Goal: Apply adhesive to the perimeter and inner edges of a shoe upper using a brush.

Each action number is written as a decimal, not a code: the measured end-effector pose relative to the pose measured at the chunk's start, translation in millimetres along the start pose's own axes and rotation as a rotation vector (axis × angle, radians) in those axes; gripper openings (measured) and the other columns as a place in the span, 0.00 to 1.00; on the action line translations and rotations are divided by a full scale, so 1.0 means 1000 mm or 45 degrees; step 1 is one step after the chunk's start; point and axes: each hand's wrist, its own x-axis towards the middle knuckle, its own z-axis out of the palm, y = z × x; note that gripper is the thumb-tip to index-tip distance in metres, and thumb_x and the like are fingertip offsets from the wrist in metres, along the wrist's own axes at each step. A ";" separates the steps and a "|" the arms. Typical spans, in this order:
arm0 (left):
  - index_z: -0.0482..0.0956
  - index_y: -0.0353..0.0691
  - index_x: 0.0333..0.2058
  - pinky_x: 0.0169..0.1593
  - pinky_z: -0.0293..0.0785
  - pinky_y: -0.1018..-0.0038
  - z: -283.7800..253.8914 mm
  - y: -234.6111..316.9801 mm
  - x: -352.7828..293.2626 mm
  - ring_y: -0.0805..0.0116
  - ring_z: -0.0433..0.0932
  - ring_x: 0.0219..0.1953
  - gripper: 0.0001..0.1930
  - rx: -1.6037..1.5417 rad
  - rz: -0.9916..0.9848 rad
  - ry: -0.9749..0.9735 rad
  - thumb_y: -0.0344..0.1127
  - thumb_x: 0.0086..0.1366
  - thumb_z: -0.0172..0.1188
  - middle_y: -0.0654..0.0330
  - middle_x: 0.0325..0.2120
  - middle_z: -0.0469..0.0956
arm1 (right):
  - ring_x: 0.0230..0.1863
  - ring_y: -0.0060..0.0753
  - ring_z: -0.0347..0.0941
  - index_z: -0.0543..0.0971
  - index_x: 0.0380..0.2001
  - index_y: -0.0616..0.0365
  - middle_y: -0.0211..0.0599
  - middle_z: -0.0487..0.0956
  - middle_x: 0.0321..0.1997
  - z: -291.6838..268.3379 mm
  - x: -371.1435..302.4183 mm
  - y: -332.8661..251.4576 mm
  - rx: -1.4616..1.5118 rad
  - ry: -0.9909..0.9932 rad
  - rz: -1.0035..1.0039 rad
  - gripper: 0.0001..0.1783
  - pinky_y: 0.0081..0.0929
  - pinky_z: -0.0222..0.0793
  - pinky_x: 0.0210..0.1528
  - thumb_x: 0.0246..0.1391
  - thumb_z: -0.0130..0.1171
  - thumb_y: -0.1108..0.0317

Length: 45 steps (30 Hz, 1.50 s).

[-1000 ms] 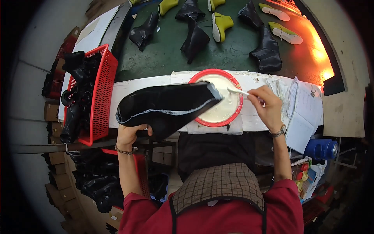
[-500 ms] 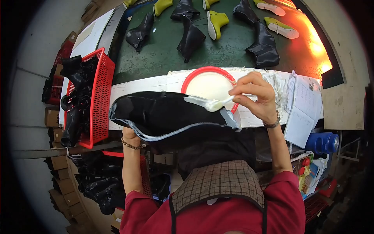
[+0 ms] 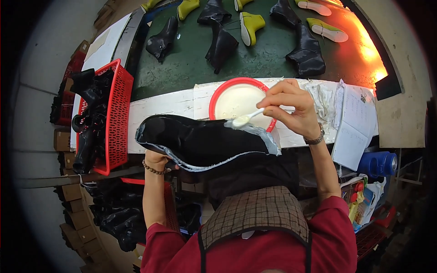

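Note:
My left hand is closed on a black boot upper from beneath; the boot hides most of its fingers. The upper lies sideways in the air, with a pale wet coating along its lower edge and at its right end. My right hand pinches the handle of a small white brush. Its cream-smeared head touches the upper's top edge, toward the right end. Just behind stands a red-rimmed bowl of creamy white liquid, partly hidden by the upper and the brush.
A red basket full of black boots stands at the left. Beyond the white bench edge, black uppers and yellow lasts lie on a green surface, glowing orange at right. Papers and a blue jug are at the right.
The brush head has moved left along the upper's top edge. Pale coating now covers more of that edge toward the right end. The upper has tilted slightly in my left hand.

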 end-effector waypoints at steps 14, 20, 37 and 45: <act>0.74 0.18 0.55 0.23 0.85 0.51 0.007 0.008 -0.016 0.36 0.85 0.30 0.35 0.526 -0.109 0.163 0.10 0.41 0.56 0.33 0.48 0.80 | 0.39 0.26 0.76 0.89 0.35 0.51 0.25 0.82 0.34 -0.017 -0.054 0.024 -0.657 0.075 0.282 0.08 0.34 0.58 0.50 0.51 0.75 0.67; 0.73 0.15 0.53 0.22 0.87 0.51 0.024 -0.007 0.001 0.37 0.85 0.28 0.33 0.388 -0.258 0.110 0.11 0.41 0.54 0.31 0.48 0.80 | 0.39 0.25 0.76 0.90 0.37 0.50 0.25 0.83 0.35 -0.009 0.008 -0.024 -0.165 0.173 -0.016 0.12 0.27 0.59 0.51 0.46 0.77 0.71; 0.69 0.17 0.59 0.23 0.85 0.54 0.052 -0.016 0.011 0.38 0.85 0.29 0.35 0.354 -0.246 -0.002 0.10 0.47 0.58 0.29 0.51 0.78 | 0.38 0.22 0.76 0.90 0.36 0.48 0.24 0.84 0.34 -0.004 0.019 -0.007 -0.015 0.060 -0.066 0.10 0.29 0.57 0.53 0.48 0.77 0.69; 0.66 0.20 0.63 0.26 0.87 0.53 0.041 -0.008 0.006 0.41 0.86 0.30 0.38 0.442 -0.359 -0.037 0.10 0.48 0.55 0.34 0.53 0.77 | 0.36 0.22 0.75 0.90 0.35 0.50 0.23 0.83 0.33 -0.016 -0.009 -0.004 -0.054 0.085 0.059 0.09 0.29 0.56 0.52 0.47 0.77 0.70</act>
